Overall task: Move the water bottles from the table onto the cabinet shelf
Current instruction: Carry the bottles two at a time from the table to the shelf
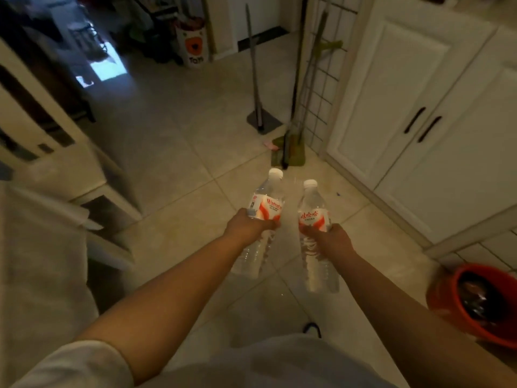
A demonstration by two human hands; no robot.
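Note:
Two clear water bottles with white caps and red-and-white labels are held out in front of me over the tiled floor. My left hand grips the left bottle round its middle. My right hand grips the right bottle the same way. Both bottles tilt with their caps pointing away from me and stand a little apart. A white cabinet with two black door handles, its doors closed, stands at the right. No table is in view.
A white shelf unit juts in from the left. Mops and a broom lean in the corner ahead, next to a wire grid. A red bucket sits on the floor at the lower right. The tiled floor stretches ahead.

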